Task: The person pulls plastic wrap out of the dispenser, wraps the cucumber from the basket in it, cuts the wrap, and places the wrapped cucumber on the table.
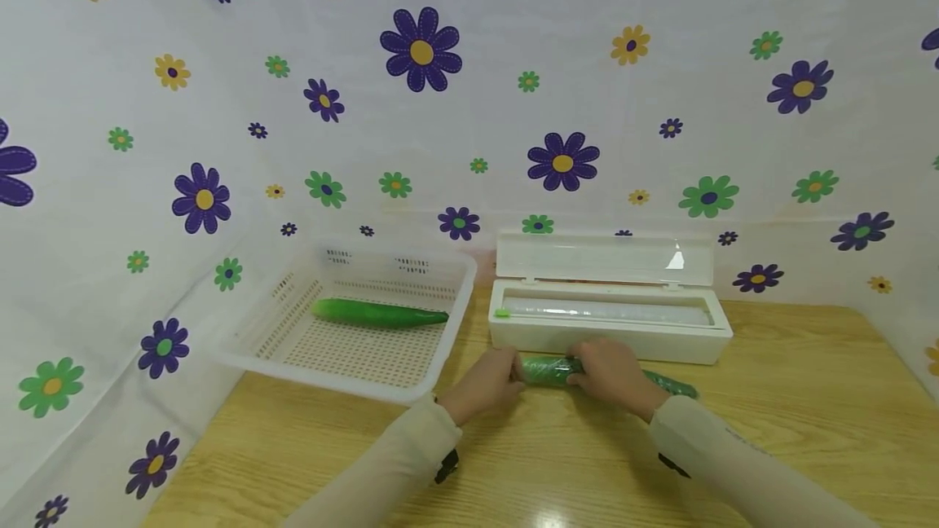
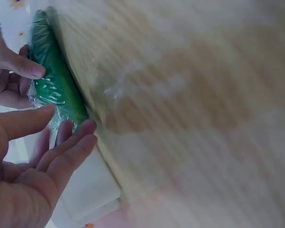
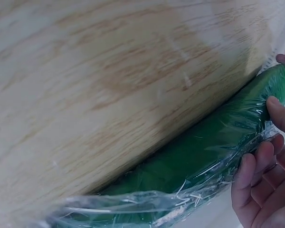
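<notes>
A cucumber wrapped in clear plastic film (image 1: 548,371) lies on the table along the front of a white film box. My right hand (image 1: 612,373) holds it near the middle, thumb on one side and fingers curled at the other in the right wrist view. Loose film (image 3: 180,206) bunches along the cucumber's side and near end there. At the cucumber's left end is my left hand (image 1: 484,381). Its fingers (image 2: 69,159) are gently bent beside the wrapped end in the left wrist view, with a gap between them and the thumb.
The white box (image 1: 609,341) stands behind the hands, lid (image 1: 605,259) raised, with a film roll (image 1: 609,310) inside and a green slider (image 1: 502,313) at its left. To the left, a white plastic basket (image 1: 345,381) holds an unwrapped cucumber (image 1: 377,314). A flowered cloth hangs behind the wooden table.
</notes>
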Available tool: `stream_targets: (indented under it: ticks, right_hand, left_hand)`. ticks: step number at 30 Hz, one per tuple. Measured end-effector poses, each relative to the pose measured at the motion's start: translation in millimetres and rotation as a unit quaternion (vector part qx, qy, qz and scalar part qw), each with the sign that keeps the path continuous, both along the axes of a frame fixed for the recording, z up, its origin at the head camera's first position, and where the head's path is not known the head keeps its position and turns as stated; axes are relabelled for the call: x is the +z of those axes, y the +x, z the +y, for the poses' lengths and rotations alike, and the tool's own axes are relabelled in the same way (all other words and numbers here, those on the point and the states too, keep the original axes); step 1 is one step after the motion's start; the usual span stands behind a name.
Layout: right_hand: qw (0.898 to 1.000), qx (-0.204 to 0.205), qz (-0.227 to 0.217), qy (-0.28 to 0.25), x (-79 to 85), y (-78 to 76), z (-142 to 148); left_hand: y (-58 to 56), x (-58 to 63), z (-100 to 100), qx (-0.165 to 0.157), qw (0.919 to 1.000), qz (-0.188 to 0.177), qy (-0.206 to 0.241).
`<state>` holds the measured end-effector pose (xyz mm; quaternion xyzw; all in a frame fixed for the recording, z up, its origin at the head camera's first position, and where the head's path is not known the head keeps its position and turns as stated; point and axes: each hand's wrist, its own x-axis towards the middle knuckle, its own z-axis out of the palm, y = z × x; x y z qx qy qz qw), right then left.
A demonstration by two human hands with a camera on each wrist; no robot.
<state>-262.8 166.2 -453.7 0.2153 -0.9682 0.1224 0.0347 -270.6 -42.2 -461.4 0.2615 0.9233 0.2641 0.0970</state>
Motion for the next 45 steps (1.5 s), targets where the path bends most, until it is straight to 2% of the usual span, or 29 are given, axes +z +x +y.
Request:
stream_targets:
  ticks: [2,3,6,8,9,10,11,13,16,18,24,28,31,35,37,42,45]
  right_hand:
    - [1.000,0.000,-0.001,0.003,0.1,-0.5,1]
    - [1.000,0.000,-0.002,0.004,0.2,-0.7,1]
    - [1.000,0.001,-0.005,0.007,0.1,-1.4,1]
    - [1.000,0.003,-0.006,0.010,0.2,-1.4,1]
    - [1.000,0.004,-0.007,0.010,0.3,-1.2,0]
    - [1.000,0.005,-0.005,0.011,0.2,-1.3,0]
    - [1.000,0.007,-0.003,0.012,0.3,-1.1,0]
    - [1.000,0.010,-0.001,0.012,0.6,-0.8,0]
    - [1.000,0.013,0.002,0.009,-0.6,-1.2,1]
    - [1.000,0.013,-0.003,0.003,-2.0,-1.3,1]
    - [0.999,0.009,-0.015,-0.044,-5.2,1.2,4]
    - [0.998,-0.003,0.003,-0.068,-5.8,3.4,4]
    - [0.996,0.003,0.046,-0.076,-8.1,4.7,4]
    - [0.987,0.054,0.136,-0.073,-15.3,6.2,6]
    - [0.981,0.076,0.165,-0.073,-18.8,6.5,7]
    - [0.973,0.082,0.196,-0.084,-19.9,7.5,6]
    - [0.970,0.085,0.210,-0.091,-17.4,7.8,2]
  left_hand:
    - [0.9,-2.0,-1,0.034,0.9989,-0.024,0.022]
    - [1.2,-3.1,-1,0.049,0.9983,-0.020,0.024]
    - [2.2,-5.0,0,0.087,0.9956,0.035,0.000]
    - [3.0,-4.3,3,0.093,0.9915,0.081,-0.042]
    - [2.6,-4.4,5,0.087,0.9891,0.101,-0.064]
    - [3.1,-3.5,7,0.075,0.9878,0.106,-0.085]
    - [3.0,-2.7,10,0.055,0.9870,0.110,-0.104]
    - [2.1,-3.5,16,0.007,0.9799,0.131,-0.150]
    - [-0.9,-7.3,24,-0.045,0.9644,0.173,-0.195]
    - [-3.0,-10.5,27,-0.054,0.9531,0.209,-0.212]
    - [-1.8,-8.3,31,-0.040,0.9573,0.198,-0.207]
    - [-0.1,-7.2,34,-0.032,0.9559,0.195,-0.217]
    - [0.0,-8.0,37,-0.026,0.9513,0.201,-0.233]
    - [0.5,-9.1,39,-0.021,0.9470,0.208,-0.244]
    - [0.4,-9.7,39,-0.020,0.9448,0.213,-0.248]
    - [-0.8,-10.0,40,-0.023,0.9393,0.217,-0.264]
    - [-2.2,-9.4,39,-0.020,0.9398,0.205,-0.273]
